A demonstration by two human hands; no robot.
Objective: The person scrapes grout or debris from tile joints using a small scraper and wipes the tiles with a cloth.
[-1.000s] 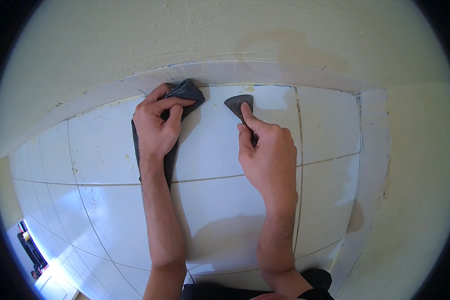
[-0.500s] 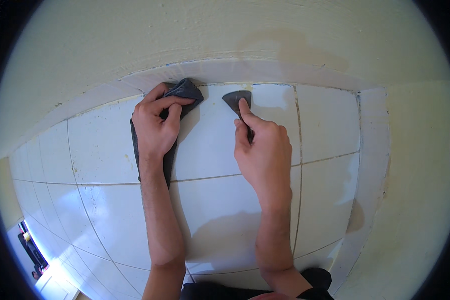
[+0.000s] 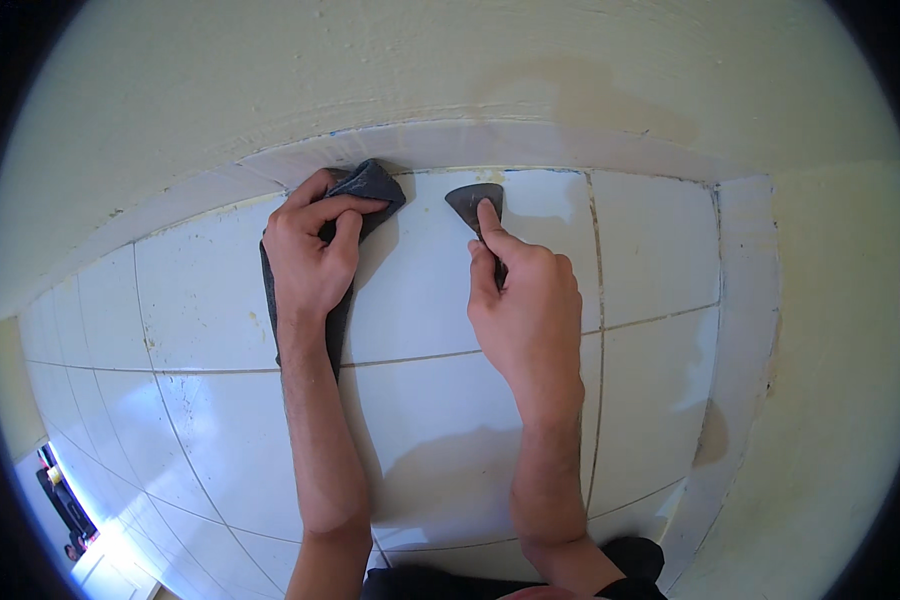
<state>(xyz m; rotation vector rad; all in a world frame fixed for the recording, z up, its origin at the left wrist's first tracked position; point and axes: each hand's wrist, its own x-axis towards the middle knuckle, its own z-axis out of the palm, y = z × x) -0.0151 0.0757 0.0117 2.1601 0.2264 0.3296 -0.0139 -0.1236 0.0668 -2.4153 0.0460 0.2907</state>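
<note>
My left hand (image 3: 315, 240) is closed on a dark grey cloth (image 3: 368, 184). A folded end of the cloth sticks out past the fingers, and the rest hangs down behind the wrist. In my right hand (image 3: 523, 290) is a scraper (image 3: 473, 203) with a dark flared blade. The thumb presses along the blade, whose wide edge points at the joint between floor and skirting. Both hands are over the white tiled floor (image 3: 410, 290). Yellowish specks and residue lie along that joint just beyond the blade.
A pale skirting (image 3: 420, 143) runs along the far wall (image 3: 390, 60) and turns the corner along the right wall (image 3: 840, 380). Small stains dot the tiles at the left. A bright opening with dark objects (image 3: 65, 500) shows at the lower left.
The scraper's blade has drawn back very slightly from the skirting joint. My left hand and the cloth have stayed almost where they were.
</note>
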